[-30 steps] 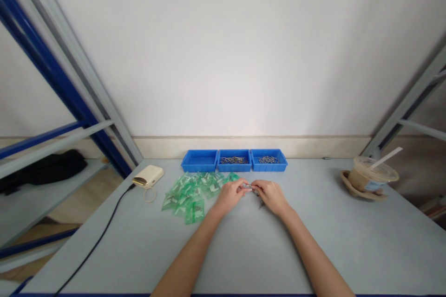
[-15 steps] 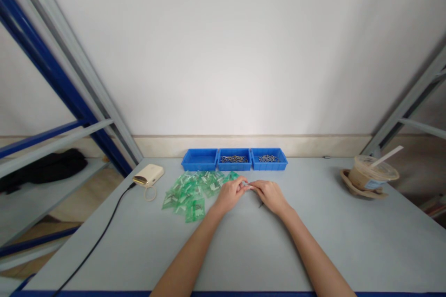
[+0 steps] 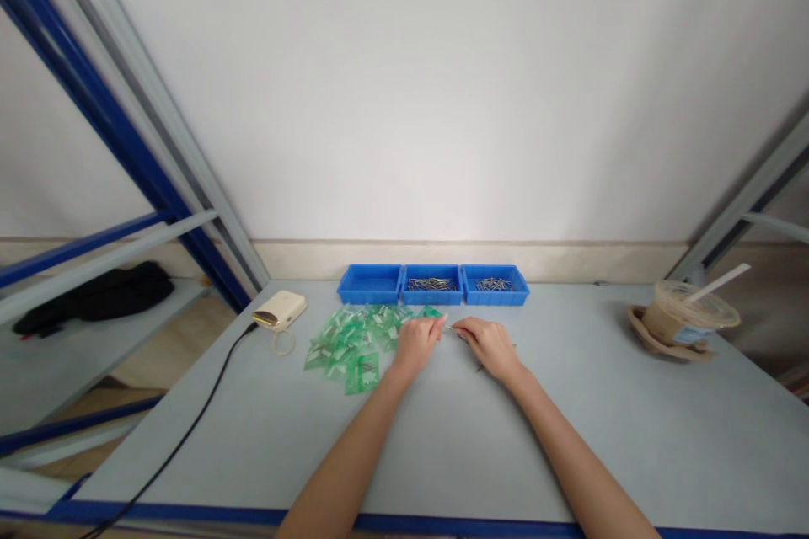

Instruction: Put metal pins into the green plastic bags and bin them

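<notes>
My left hand (image 3: 415, 344) and my right hand (image 3: 489, 345) meet over the grey table (image 3: 442, 438), fingertips pinched together on a small metal part (image 3: 450, 328) between them. Both hands are closed. A pile of small green plastic bags (image 3: 354, 339) lies just left of my left hand. A thin dark piece (image 3: 481, 367) lies on the table under my right hand. Behind the hands stand three blue trays in a row: the left tray (image 3: 370, 284) looks empty, the middle tray (image 3: 431, 284) and the right tray (image 3: 495, 284) hold small metal parts.
A cream power bank (image 3: 280, 309) with a black cable (image 3: 190, 429) lies at the left. A plastic cup with a straw (image 3: 686, 316) sits in a holder at the right. Blue and grey shelf posts (image 3: 126, 126) flank the table; a white wall stands behind.
The view has shifted slightly to the left and down. My hands stay together on the small part, moved a little farther from me.
</notes>
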Demonstrator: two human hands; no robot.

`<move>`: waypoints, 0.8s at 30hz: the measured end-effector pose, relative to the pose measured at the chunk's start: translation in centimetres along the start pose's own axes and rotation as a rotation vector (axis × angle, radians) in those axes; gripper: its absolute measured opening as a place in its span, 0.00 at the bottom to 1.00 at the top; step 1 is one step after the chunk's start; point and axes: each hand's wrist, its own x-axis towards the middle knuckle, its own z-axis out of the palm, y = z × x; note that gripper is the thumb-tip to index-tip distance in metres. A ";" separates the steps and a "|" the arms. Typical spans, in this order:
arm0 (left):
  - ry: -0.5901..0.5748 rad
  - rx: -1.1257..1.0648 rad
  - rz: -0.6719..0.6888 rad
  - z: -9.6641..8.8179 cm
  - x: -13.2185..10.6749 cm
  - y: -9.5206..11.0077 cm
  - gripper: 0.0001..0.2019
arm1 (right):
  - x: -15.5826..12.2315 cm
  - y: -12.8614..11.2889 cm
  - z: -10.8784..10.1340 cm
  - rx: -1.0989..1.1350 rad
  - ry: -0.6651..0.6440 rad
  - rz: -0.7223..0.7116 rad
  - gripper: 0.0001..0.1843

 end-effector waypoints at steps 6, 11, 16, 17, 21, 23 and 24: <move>0.150 -0.028 -0.197 -0.7 0.3 -1.1 0.30 | 7.9 -1.1 -0.5 -0.096 0.091 0.152 0.15; 0.133 -0.006 -0.174 -0.9 0.1 -1.3 0.30 | 9.0 -1.4 -1.1 -0.311 0.269 0.302 0.13; 0.090 0.059 -0.084 -0.5 0.3 -1.3 0.28 | 2.7 -0.4 -1.3 -0.316 -0.020 0.320 0.10; 0.070 0.079 -0.057 -0.3 0.3 -1.3 0.28 | 1.7 -0.2 -1.3 -0.316 -0.077 0.350 0.08; 0.027 0.156 0.083 0.4 0.2 -1.1 0.18 | 0.3 0.3 -1.0 -0.241 -0.156 0.428 0.04; 0.051 0.175 0.145 0.6 0.1 -1.0 0.12 | 0.6 0.3 -0.7 -0.201 -0.108 0.412 0.05; 0.065 0.189 0.172 0.7 0.0 -1.0 0.12 | 0.7 0.2 -0.5 -0.178 -0.078 0.392 0.06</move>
